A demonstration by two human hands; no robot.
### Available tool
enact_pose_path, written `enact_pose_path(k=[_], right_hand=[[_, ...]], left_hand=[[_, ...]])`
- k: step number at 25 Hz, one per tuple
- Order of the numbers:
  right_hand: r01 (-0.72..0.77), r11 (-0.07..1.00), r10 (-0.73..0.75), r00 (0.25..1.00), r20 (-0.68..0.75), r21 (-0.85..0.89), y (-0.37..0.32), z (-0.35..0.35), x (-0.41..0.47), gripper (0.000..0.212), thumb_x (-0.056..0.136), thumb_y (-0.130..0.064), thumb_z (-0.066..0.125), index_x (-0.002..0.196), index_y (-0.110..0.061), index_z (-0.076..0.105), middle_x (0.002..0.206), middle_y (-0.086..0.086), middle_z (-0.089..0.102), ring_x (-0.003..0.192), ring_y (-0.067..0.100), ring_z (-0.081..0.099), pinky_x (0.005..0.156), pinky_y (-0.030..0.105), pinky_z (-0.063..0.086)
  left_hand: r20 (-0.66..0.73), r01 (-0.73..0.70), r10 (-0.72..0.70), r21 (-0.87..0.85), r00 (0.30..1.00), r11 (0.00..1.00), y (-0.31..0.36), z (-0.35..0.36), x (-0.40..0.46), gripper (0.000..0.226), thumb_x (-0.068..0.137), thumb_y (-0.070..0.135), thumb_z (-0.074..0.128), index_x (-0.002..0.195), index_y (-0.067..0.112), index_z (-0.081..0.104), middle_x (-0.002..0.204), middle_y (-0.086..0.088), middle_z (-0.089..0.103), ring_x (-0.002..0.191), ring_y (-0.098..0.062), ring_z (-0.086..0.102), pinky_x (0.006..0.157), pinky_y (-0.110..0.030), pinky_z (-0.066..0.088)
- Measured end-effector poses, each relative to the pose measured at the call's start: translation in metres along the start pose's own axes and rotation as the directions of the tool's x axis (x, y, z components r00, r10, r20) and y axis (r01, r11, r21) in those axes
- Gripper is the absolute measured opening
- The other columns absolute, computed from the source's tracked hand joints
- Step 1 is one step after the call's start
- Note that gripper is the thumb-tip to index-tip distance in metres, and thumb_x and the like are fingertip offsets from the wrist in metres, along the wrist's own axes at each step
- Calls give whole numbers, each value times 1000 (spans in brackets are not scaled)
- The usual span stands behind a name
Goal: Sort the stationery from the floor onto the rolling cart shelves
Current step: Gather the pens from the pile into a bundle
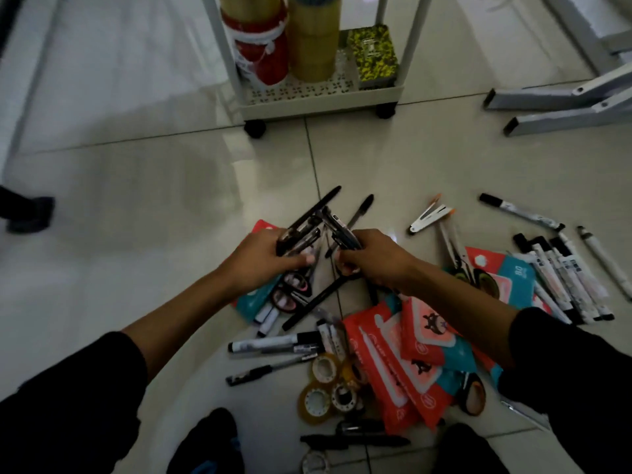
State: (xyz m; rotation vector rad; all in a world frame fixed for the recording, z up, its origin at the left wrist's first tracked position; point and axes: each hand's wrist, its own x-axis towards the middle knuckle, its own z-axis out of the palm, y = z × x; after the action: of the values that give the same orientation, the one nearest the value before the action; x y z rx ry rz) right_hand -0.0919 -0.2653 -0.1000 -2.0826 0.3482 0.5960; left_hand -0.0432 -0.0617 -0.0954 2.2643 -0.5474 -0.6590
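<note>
Above the floor pile, pens gathered.
Left hand [263, 260] and right hand [371, 258] each gripped slim black plastic pens [309, 220]; next, likely the white rolling cart [321, 100].

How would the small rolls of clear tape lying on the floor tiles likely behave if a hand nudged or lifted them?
The small tape rolls look like thin hollow rings, so probably light and easy to pinch. Most lie flat, so a nudge would likely slide them over the glossy floor tiles. Any tipped onto its edge could roll away.
</note>
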Motion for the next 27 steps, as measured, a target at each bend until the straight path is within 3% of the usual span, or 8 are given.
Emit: enact_pose_path(k=[4,7,10,13,18,21,24,27], right_hand=[[-19,999,23,994,107,-32,-9,22,2,14,89,-21,62,96,-10,59,77,9,67,44,9,47,36,19,36],[-5,996,16,992,126,-88,-9,27,6,10,89,-19,62,93,-11,58,79,11,65,47,11,47,36,19,36],[54,978,-25,989,144,-203,-11,32,8,9,87,-21,63,88,-16,56,76,6,61,52,12,49,38,19,37],[166,906,-94,976,197,-390,-19,41,8,23,85,-30,66,100,-15,59,83,2,63,69,17,58,53,24,43],[330,832,-188,924,334,-446,-23,58,-1,38,82,-31,71,116,-17,59,107,3,66,88,13,61,69,23,47],[407,789,-223,888,403,-460,-22,65,-8,46,82,-33,71,122,-18,56,114,4,64,89,11,59,66,16,44],[475,745,-270,856,441,-467,-20,68,-15,44,82,-30,71,120,-16,55,115,5,64,95,15,63,75,23,52],[545,671,-324,826,462,-503,-15,73,-20,44,81,-33,72,117,-18,53,111,4,65,95,17,63,79,32,54]], left_hand=[[216,86,-85,7,973,996,-34,-2,-37,27,69,46,79,80,22,71,76,4,70,74,-12,65,70,-34,51],[359,-3,-76,213,930,977,-52,2,-64,31,71,49,74,82,21,68,84,2,69,78,-14,63,68,-33,52],[421,-81,-164,505,892,859,-60,9,-86,39,71,55,71,90,21,66,89,0,69,80,-16,62,60,-26,43],[418,-166,-125,593,900,788,-71,17,-102,40,73,56,68,97,24,66,92,-1,70,83,-19,64,62,-25,39],[328,-270,84,577,941,771,-83,20,-118,33,63,52,59,78,23,67,66,0,68,54,-19,63,51,-18,30],[297,-151,-1,489,955,859,-84,10,-118,24,66,44,59,77,22,63,74,-1,68,65,-19,62,54,-20,31],[327,-76,-72,418,942,905,-86,-4,-111,17,71,43,59,72,30,48,76,4,56,70,-13,54,59,-27,40],[334,16,-126,314,934,949,-89,-19,-103,20,77,38,67,73,35,48,77,11,52,69,-4,52,63,-27,45]])
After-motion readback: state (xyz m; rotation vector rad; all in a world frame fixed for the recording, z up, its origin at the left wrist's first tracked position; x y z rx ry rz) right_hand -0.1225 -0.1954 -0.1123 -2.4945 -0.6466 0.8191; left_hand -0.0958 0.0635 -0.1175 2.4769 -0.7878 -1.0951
